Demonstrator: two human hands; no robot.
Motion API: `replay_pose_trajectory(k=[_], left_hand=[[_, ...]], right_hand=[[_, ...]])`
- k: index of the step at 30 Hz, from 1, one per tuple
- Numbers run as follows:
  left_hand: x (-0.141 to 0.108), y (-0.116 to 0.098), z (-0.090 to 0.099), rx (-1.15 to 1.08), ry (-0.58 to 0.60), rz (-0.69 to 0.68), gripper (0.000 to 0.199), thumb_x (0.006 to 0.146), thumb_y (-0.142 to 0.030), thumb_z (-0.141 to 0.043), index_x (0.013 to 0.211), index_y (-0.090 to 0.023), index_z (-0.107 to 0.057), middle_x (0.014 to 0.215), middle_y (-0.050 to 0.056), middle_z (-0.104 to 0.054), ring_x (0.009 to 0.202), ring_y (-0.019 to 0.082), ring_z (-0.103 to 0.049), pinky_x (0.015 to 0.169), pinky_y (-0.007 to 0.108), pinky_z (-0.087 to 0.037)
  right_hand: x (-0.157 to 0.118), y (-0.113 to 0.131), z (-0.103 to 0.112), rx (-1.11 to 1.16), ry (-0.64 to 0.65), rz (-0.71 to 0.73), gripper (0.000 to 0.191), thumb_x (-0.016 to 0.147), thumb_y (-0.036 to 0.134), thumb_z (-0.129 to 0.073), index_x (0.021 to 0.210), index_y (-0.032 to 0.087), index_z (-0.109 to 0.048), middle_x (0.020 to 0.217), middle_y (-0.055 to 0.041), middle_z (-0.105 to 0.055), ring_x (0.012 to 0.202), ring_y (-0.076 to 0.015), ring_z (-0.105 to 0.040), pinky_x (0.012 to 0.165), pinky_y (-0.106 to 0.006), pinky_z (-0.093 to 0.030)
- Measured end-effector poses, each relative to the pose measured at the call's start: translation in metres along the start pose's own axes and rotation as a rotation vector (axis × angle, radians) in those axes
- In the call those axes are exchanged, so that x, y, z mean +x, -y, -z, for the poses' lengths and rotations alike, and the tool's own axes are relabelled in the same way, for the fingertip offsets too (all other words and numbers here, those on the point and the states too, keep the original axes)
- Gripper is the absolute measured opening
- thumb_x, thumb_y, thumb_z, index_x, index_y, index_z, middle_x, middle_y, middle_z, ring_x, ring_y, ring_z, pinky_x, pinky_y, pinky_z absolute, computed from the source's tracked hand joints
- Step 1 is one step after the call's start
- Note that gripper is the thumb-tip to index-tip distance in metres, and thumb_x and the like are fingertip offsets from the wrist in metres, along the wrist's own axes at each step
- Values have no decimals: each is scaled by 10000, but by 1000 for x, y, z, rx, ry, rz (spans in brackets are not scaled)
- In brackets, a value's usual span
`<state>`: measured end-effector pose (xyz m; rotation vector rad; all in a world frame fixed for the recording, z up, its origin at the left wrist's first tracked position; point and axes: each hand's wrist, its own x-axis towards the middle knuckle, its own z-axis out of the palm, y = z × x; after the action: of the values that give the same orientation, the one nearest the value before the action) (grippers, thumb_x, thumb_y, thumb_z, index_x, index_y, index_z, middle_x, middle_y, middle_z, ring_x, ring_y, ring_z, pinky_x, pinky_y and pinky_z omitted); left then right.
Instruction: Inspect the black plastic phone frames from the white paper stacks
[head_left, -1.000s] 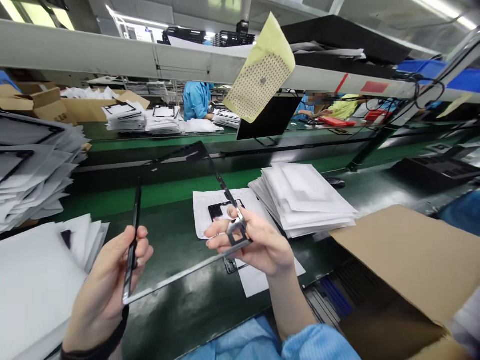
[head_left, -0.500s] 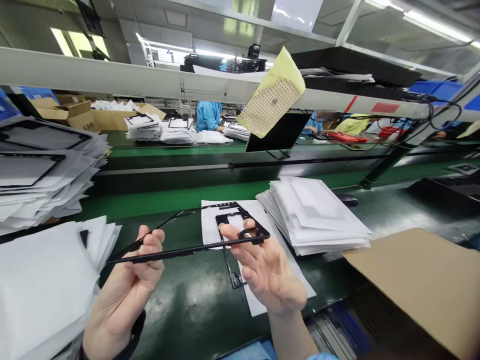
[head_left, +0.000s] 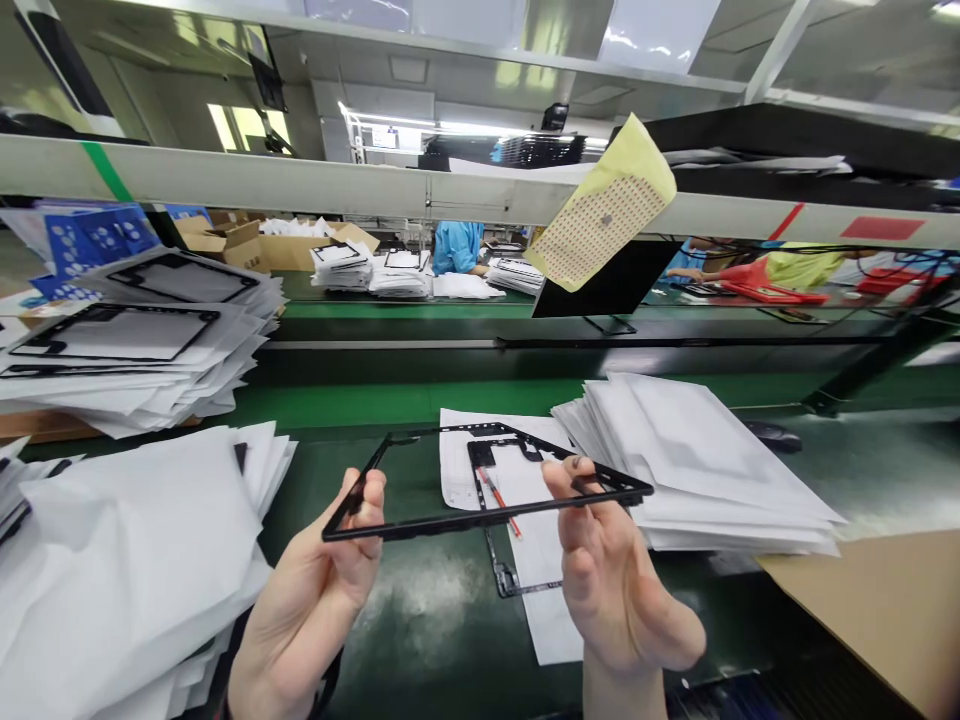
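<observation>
A thin black rectangular frame (head_left: 480, 519) is held up in the air, tilted, between my two hands. My left hand (head_left: 322, 580) pinches its left side between thumb and fingers. At the opposite end, my right hand (head_left: 615, 570) grips the right corner with the fingertips. Below it, a second black frame (head_left: 487, 540) lies on white paper sheets (head_left: 544, 625) and partly on the dark green table. A red pen (head_left: 496, 497) rests on the paper inside that second frame, seen through the held one.
To the right stands a stack of white sheets (head_left: 705, 460), beside brown cardboard (head_left: 885, 600). White sleeves (head_left: 135, 550) pile up at the left, with more sheets and black frames (head_left: 120, 332) behind. A yellow dotted sheet (head_left: 607, 215) hangs from the rail. Blue-sleeved people (head_left: 457, 247) sit across.
My view has shifted left, so the scene sits further right. The held frame has turned flatter and shows more of its opening. The red pen has come into sight.
</observation>
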<state>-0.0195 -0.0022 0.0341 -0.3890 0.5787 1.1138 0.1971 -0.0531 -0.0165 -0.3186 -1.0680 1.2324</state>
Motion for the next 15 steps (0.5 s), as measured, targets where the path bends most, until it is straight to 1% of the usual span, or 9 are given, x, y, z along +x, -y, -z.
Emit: replay_pose_trajectory(k=[2, 4, 5, 7, 9, 10, 12, 14, 15], left_hand=[[-2, 5, -1, 77, 5, -39, 380, 994, -132, -276, 839, -82, -620, 635, 75, -671, 415, 57, -584, 380, 85, -473], [-2, 13, 0, 194, 19, -151, 342, 952, -62, -368, 749, -82, -643, 616, 60, -660, 433, 67, -593, 395, 110, -495], [-1, 17, 1, 252, 58, -227, 277, 913, -50, -470, 714, -89, -658, 602, 47, -657, 448, 76, -604, 404, 117, -503], [4, 27, 5, 376, 189, -376, 98, 757, -97, -734, 672, -112, -688, 586, 17, -666, 468, 85, -619, 406, 109, -499], [8, 35, 8, 499, 330, -522, 227, 552, -207, -900, 661, -142, -712, 602, 6, -697, 488, 88, -634, 443, 102, -511], [10, 38, 9, 556, 373, -590, 280, 498, -263, -924, 658, -155, -720, 616, 8, -712, 499, 88, -642, 470, 102, -521], [12, 41, 10, 649, 395, -709, 302, 489, -335, -923, 651, -172, -726, 633, 17, -728, 521, 95, -660, 514, 112, -538], [13, 40, 10, 683, 387, -761, 310, 487, -350, -922, 646, -176, -722, 635, 13, -729, 544, 103, -672, 550, 127, -554], [14, 38, 10, 683, 379, -751, 312, 501, -355, -918, 659, -173, -720, 652, 15, -731, 576, 112, -684, 574, 139, -564]], right_hand=[[2, 0, 1, -37, -66, 4, 527, 843, 530, -665, 1307, 320, -530, 1372, -74, -570, 1109, -127, -657, 771, -136, -590], [10, 0, -2, -4, -157, -22, 563, 783, 588, -700, 1253, 299, -583, 1300, -75, -622, 1040, -145, -687, 757, -168, -610], [15, 0, -5, 49, -201, -52, 547, 768, 581, -720, 1213, 283, -611, 1244, -67, -656, 1005, -137, -696, 774, -167, -606], [25, -3, -14, 210, -262, -133, 429, 783, 481, -756, 1129, 252, -647, 1106, -31, -717, 921, -91, -706, 804, -122, -578], [32, -9, -23, 356, -273, -240, 297, 805, 356, -772, 1045, 224, -658, 959, 0, -747, 823, -60, -712, 775, -91, -564], [34, -12, -27, 412, -270, -297, 243, 808, 325, -774, 988, 211, -656, 871, 12, -749, 760, -56, -713, 732, -88, -566], [35, -18, -32, 500, -248, -392, 215, 805, 332, -776, 877, 194, -628, 671, 45, -708, 583, -46, -677, 586, -74, -547], [32, -23, -33, 537, -240, -448, 233, 821, 335, -760, 814, 187, -580, 522, 84, -621, 413, -19, -566, 448, -47, -468], [30, -25, -32, 531, -234, -453, 236, 833, 327, -747, 803, 185, -561, 482, 94, -589, 356, -10, -504, 402, -42, -424]])
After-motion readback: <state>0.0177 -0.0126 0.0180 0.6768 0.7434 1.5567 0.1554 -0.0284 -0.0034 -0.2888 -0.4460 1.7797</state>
